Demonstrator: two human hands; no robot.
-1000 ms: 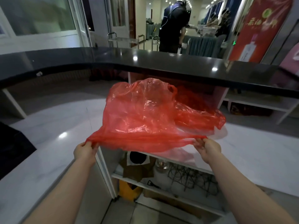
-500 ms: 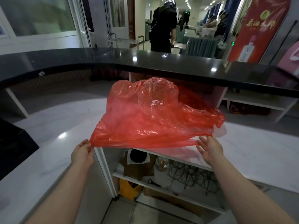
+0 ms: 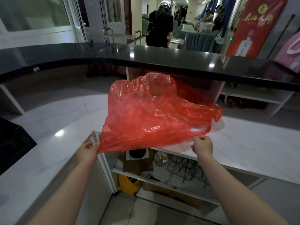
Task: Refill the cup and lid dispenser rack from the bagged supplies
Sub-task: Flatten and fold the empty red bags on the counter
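Red plastic bag (image 3: 151,114) at frame centre over white marble counter (image 3: 253,143); left hand (image 3: 88,151) pinches its lower-left edge, right hand (image 3: 203,146) grips lower-right edge; black upper counter (image 3: 178,57) spans behind

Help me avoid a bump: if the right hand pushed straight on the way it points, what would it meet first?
Probably the red plastic bag, whose handle loop lies just beyond the right hand, over the white countertop; depth is unclear.
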